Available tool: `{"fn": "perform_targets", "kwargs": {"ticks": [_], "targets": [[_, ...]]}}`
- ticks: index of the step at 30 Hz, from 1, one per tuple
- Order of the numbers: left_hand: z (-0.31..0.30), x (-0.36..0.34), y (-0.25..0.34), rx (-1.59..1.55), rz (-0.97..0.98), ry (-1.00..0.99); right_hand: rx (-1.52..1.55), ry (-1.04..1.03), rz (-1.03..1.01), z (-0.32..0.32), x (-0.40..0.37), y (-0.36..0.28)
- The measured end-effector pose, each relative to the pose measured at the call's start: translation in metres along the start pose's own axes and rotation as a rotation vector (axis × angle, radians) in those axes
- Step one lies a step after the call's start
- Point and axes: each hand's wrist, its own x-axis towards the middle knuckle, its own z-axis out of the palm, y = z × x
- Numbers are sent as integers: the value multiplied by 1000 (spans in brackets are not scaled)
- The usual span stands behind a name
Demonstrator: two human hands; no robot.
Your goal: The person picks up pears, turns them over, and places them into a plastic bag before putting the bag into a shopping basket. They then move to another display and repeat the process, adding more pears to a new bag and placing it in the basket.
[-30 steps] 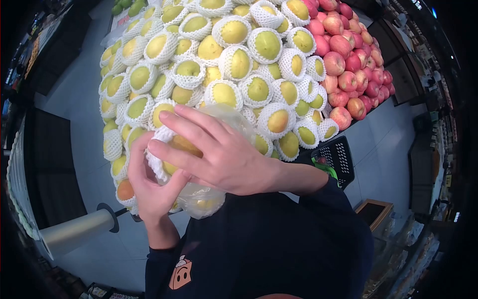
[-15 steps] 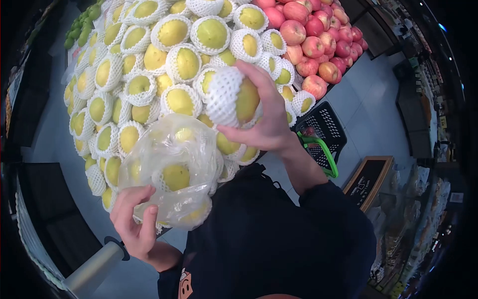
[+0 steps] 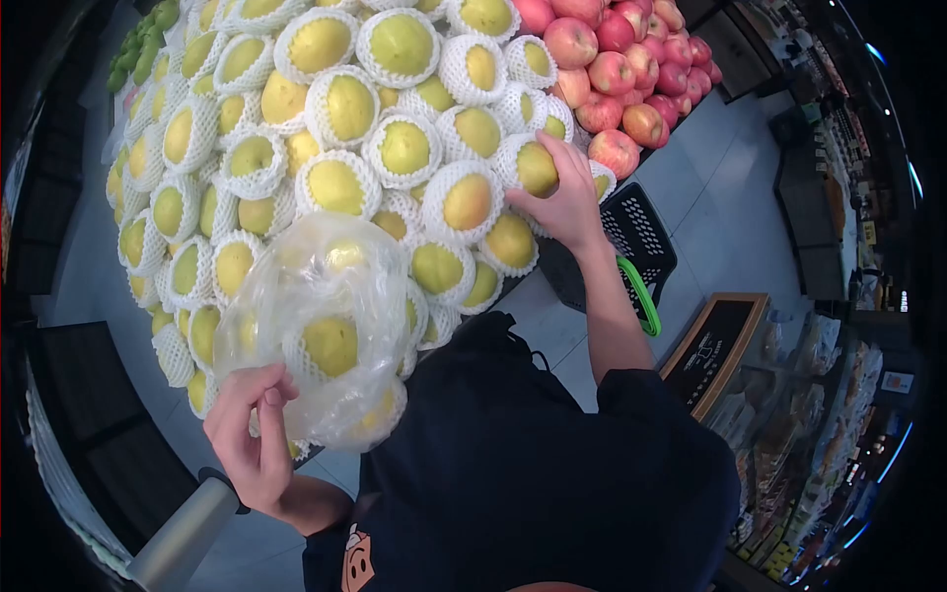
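My left hand (image 3: 247,434) pinches the edge of a clear plastic bag (image 3: 286,266), which hangs open over the lower part of a pile of pears. Inside or behind the thin film shows a yellow-green pear (image 3: 331,345). At the right side of the pile, my right hand (image 3: 567,192) has thumb and fingers around another pear (image 3: 537,168) in a white foam net. Just left of that hand rests a netted pear with an orange tint (image 3: 467,202). Most pears around it sit in the same white foam nets.
Red apples (image 3: 612,74) are heaped beyond the pears at the upper right. A black basket with a green handle (image 3: 641,296) stands on the floor below my right forearm. Nearby is a wood-framed sign (image 3: 715,350). A grey cylinder (image 3: 182,533) lies by my left elbow.
My right hand, which held a netted pear up above the pile, has moved right and down onto a pear at the pile's edge. The left hand stays at the bag, fingers closer together.
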Motion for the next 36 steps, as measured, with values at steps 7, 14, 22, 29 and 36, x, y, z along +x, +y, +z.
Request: {"fn": "perform_targets", "kwargs": {"ticks": [7,14,22,29,36], "targets": [[-1,2,5,168,-49,-60,97,-75,80,-7,1,-10],[-14,1,16,169,53,-379,815,131,-60,-38,14,-80],[-5,-13,23,6,154,-458,522,-821,-719,13,-2,-215],[0,-27,12,417,-268,-176,268,-644,-857,53,-16,-216],[-5,-26,4,409,-308,-121,69,-1036,-554,73,-24,-239]]}}
